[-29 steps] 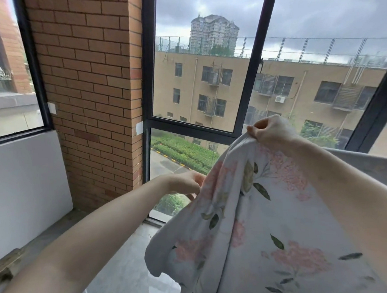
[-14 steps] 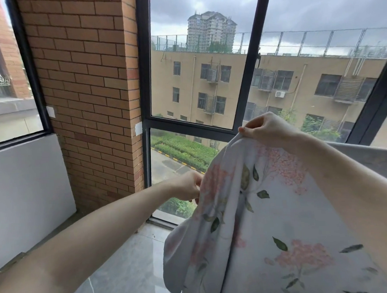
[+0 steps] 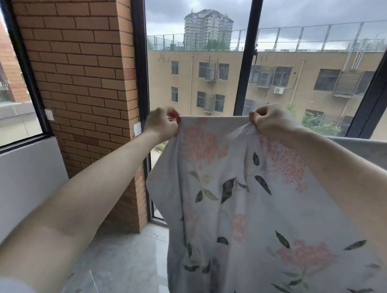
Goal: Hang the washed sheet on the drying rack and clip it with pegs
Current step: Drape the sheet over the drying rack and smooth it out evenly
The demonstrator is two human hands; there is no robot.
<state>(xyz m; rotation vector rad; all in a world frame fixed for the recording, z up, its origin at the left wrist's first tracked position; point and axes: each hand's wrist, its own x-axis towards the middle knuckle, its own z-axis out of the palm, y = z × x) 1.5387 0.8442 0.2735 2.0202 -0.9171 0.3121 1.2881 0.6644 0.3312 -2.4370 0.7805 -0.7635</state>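
Balcony corner: brick pillar (image 3: 84, 85), black-framed window (image 3: 246, 60), grey tile floor (image 3: 127, 262). Sheet (image 3: 247, 210) held up mid-air before the window, top edge stretched taut between left hand (image 3: 163, 123) and right hand (image 3: 269, 120), fingers of both curled, pinching that hem. White fabric, pink flower clusters, dark green leaves, hanging in loose folds.

Sheet (image 3: 247, 210) cut off by bottom and right edges; lower hem and full extent out of view. Fingertips of left hand (image 3: 162, 123) and right hand (image 3: 269, 120) buried in the fabric's top edge. Both arms cropped at frame borders. Window frame (image 3: 245, 76) partly hidden behind the cloth. Distant tower (image 3: 208, 29) too small for detail.
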